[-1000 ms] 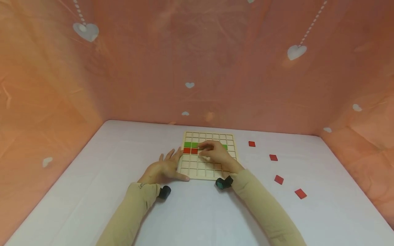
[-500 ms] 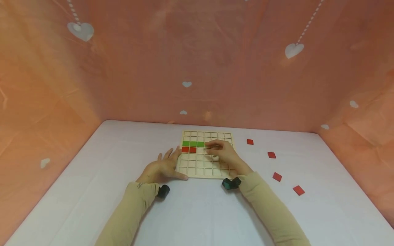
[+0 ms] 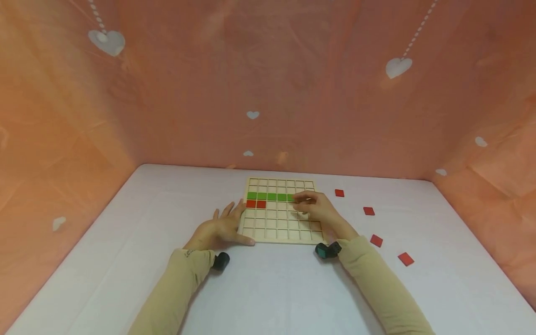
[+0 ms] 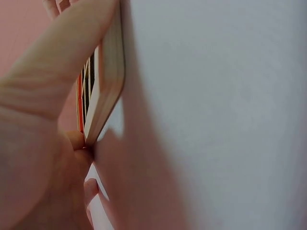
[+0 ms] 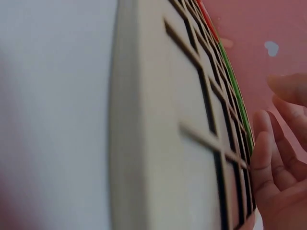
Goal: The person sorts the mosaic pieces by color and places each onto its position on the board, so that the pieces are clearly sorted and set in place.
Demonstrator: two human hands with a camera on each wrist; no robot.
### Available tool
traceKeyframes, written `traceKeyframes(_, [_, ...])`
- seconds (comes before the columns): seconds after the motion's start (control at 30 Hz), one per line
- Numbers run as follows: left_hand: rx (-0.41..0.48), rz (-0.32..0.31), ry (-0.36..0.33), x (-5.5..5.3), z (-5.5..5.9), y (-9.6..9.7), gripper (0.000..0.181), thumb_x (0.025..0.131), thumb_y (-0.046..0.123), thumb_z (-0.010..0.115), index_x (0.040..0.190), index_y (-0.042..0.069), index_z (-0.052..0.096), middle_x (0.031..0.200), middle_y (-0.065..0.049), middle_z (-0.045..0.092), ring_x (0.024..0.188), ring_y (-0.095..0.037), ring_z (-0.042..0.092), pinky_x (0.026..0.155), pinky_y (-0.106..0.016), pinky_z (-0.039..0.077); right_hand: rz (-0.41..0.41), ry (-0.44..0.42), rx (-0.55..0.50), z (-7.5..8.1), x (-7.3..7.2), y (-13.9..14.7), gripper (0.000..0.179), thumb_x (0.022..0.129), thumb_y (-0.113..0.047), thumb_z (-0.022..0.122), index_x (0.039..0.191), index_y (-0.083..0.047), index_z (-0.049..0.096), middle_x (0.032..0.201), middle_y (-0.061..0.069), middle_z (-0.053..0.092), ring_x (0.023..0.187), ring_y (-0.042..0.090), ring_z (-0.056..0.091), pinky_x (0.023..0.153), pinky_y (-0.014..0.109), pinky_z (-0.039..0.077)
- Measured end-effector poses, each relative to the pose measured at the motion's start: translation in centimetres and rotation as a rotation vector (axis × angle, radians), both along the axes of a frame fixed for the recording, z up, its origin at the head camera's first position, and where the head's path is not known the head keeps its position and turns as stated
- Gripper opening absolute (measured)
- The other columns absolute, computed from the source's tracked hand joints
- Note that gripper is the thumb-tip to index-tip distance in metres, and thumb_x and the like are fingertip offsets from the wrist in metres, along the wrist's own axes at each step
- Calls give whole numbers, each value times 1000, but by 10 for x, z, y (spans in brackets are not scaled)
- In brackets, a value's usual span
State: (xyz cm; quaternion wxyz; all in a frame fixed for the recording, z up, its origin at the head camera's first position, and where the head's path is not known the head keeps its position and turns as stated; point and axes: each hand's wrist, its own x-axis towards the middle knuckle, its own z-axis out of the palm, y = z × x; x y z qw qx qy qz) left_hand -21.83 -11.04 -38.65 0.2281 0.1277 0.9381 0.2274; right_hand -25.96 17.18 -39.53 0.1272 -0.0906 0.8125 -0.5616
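Note:
A wooden grid board (image 3: 276, 223) lies flat at the middle of the table. Several green square tiles (image 3: 272, 196) run along one of its rows, and two red tiles (image 3: 256, 204) sit in the row below at the left. My left hand (image 3: 219, 231) rests against the board's left front corner, its fingers spread along the left edge and the thumb at the front edge. Above the right part of the board is my right hand (image 3: 320, 208), fingertips at the right end of the visible green tiles. Its fingers are loosely bent, with nothing seen between them in the right wrist view.
Several loose red tiles (image 3: 376, 240) lie apart from one another on the white table (image 3: 268, 288), right of the board. A pinkish-orange cloth (image 3: 293, 102) with pale hearts rises behind the table and at both sides.
My right hand has moved rightward along the green row, uncovering more green tiles. The left hand stays at the board's corner. The two red tiles on the board keep their cells.

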Motion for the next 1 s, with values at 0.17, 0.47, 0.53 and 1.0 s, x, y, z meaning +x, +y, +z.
traceKeyframes(0.17, [-18, 5, -3, 2, 6, 2, 117, 76, 46, 77, 154, 4, 1, 162, -14, 3, 149, -34, -1, 118, -56, -3, 4, 26, 11, -1, 0, 8, 37, 88, -14, 68, 122, -2, 62, 117, 15, 64, 87, 16, 60, 72, 26, 49])
traceKeyframes(0.47, [-26, -13, 13, 1, -1, 2, 116, 77, 46, 76, 154, 4, 0, 162, -14, 2, 149, -33, -2, 117, -56, -4, -38, 31, 58, -4, -2, 23, 36, 87, -15, 67, 122, -6, 64, 121, 13, 63, 92, 17, 60, 79, 26, 47])
traceKeyframes(0.53, [-32, -17, 14, 0, -2, 2, 116, 77, 46, 75, 154, 5, -1, 162, -13, 1, 149, -33, -3, 117, -56, -5, -46, 39, 72, -5, -3, 26, 35, 87, -16, 67, 121, -7, 65, 120, 12, 64, 94, 18, 60, 82, 27, 46])
traceKeyframes(1.0, [-29, -18, 8, 1, 3, 2, 115, 77, 46, 76, 154, 3, 3, 162, -15, 1, 148, -35, -1, 117, -58, -2, -98, 52, 147, -4, -15, 43, 40, 89, -19, 66, 126, -4, 60, 126, 16, 60, 93, 18, 60, 77, 26, 47])
